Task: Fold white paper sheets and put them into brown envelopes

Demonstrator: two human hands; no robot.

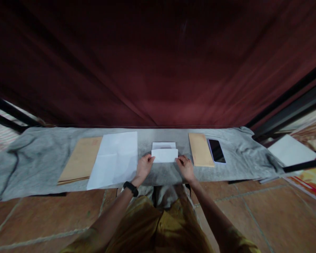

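A folded sheet of white paper (164, 155) lies crosswise in front of me, with a second flap showing behind its front panel. My left hand (144, 166) pinches its left lower corner between thumb and fingers. At the opposite corner, my right hand (184, 166) grips the paper the same way. Left of my hands is a stack of white paper sheets (116, 158), partly over brown envelopes (80, 158). Close to my right hand lies a single brown envelope (201, 149).
A smartphone (217, 151) lies right of the single envelope. Grey cloth (242, 154) covers the narrow table. A dark red curtain (158, 70) hangs along its back edge. Black metal bars (292, 102) stand at the right, near a white panel (292, 150).
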